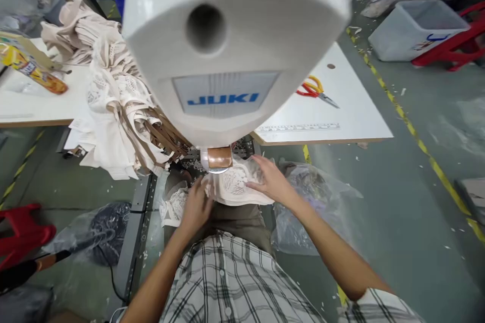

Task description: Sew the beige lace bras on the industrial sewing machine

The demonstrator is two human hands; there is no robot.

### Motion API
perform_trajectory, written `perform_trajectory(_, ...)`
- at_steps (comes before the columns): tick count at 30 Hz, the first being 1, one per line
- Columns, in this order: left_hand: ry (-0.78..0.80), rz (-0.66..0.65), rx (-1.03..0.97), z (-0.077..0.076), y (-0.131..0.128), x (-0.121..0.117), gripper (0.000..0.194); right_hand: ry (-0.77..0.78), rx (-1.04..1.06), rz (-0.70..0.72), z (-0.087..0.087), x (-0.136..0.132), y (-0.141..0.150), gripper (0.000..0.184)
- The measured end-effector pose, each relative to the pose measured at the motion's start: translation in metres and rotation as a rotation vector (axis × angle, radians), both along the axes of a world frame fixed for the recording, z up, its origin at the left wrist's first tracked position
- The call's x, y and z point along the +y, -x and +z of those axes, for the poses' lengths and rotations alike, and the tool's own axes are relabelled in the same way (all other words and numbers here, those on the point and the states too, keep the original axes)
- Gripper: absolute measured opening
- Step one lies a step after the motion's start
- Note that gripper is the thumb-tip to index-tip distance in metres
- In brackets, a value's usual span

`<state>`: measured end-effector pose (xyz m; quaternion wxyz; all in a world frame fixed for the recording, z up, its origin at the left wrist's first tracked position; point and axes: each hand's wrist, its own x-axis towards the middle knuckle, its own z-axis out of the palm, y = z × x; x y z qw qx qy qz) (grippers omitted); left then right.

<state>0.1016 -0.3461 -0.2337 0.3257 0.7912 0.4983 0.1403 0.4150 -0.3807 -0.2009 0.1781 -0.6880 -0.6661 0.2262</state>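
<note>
A cream lace bra (232, 185) lies under the working end of a white JUKI sewing machine (227, 133), above my lap. My left hand (197, 207) is at the bra's left part, fingers bent onto the fabric and slightly blurred. At its right part my right hand (276, 181) holds the cup, thumb on the near side and fingers reaching over the far side. Another lace part (176, 206) hangs left of my left hand. The machine head hides the needle area.
Cream lace garments with brown straps (117, 96) are heaped at left. Orange-and-red-handled scissors (316, 91) and a clear ruler (299, 126) lie on the right tabletop (356, 111). A yellow snack packet (36, 71) sits far left. Plastic bags (314, 212) and a clear bin (413, 30) stand on the floor.
</note>
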Motion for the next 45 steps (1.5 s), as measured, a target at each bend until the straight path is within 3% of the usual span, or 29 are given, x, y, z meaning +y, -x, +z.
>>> perform_trajectory(4, 0.088, 0.489, 0.179, -0.018, 0.094, 0.019, 0.044, 0.021, -0.057, 0.121, -0.033, 0.008, 0.059, 0.097)
perform_trajectory(6, 0.207, 0.602, 0.274, -0.03, 0.127, 0.019, 0.035, -0.029, -0.1, 0.122, -0.038, 0.001, 0.078, 0.092)
perform_trajectory(10, 0.417, 0.562, 0.373, -0.047, 0.15, 0.012, 0.03, -0.087, -0.1, 0.121, -0.035, -0.007, 0.092, 0.086)
perform_trajectory(12, 0.431, 0.508, 0.424, -0.042, 0.151, 0.013, 0.027, -0.044, -0.059, 0.098, -0.033, -0.001, 0.087, 0.09)
perform_trajectory(14, 0.394, 0.472, 0.486, -0.025, 0.149, 0.014, 0.027, 0.002, 0.01, 0.063, -0.028, 0.007, 0.08, 0.099)
perform_trajectory(17, 0.296, 0.412, 0.543, 0.022, 0.133, 0.009, 0.03, -0.046, 0.139, 0.026, -0.007, 0.01, 0.08, 0.108)
perform_trajectory(20, 0.168, 0.186, 0.438, 0.079, 0.095, -0.01, 0.039, -0.078, 0.333, 0.234, 0.029, 0.004, 0.102, 0.112)
perform_trajectory(22, 0.123, 0.034, 0.275, 0.111, 0.064, -0.022, 0.041, 0.046, 0.411, 0.489, 0.052, -0.002, 0.12, 0.096)
perform_trajectory(24, 0.176, -0.055, 0.103, 0.131, 0.04, -0.026, 0.042, 0.2, 0.384, 0.673, 0.07, -0.007, 0.13, 0.062)
perform_trajectory(26, 0.238, -0.02, -0.097, 0.138, 0.024, -0.02, 0.034, 0.246, 0.343, 0.736, 0.084, -0.013, 0.126, 0.049)
perform_trajectory(28, 0.37, 0.059, -0.285, 0.133, 0.013, -0.009, 0.028, 0.179, 0.363, 0.726, 0.098, -0.022, 0.112, 0.047)
perform_trajectory(32, 0.939, 0.087, -0.51, 0.119, -0.009, 0.003, 0.04, 0.138, 0.396, 0.621, 0.129, -0.042, 0.078, 0.036)
perform_trajectory(34, 1.077, 0.067, -0.595, 0.119, -0.021, 0.002, 0.046, 0.192, 0.402, 0.564, 0.14, -0.05, 0.063, 0.029)
perform_trajectory(37, 1.003, -0.054, -0.542, 0.129, -0.038, 0.0, 0.046, 0.332, 0.386, 0.475, 0.148, -0.059, 0.044, 0.029)
perform_trajectory(40, 0.701, -0.219, -0.381, 0.15, -0.053, 0.002, 0.046, 0.413, 0.283, 0.347, 0.146, -0.06, 0.028, 0.036)
perform_trajectory(43, 0.506, -0.407, -0.282, 0.175, -0.066, 0.004, 0.042, 0.266, 0.316, 0.179, 0.14, -0.047, 0.024, 0.073)
perform_trajectory(45, 0.426, -0.489, -0.234, 0.19, -0.071, 0.007, 0.039, 0.203, 0.497, 0.188, 0.138, -0.032, 0.028, 0.073)
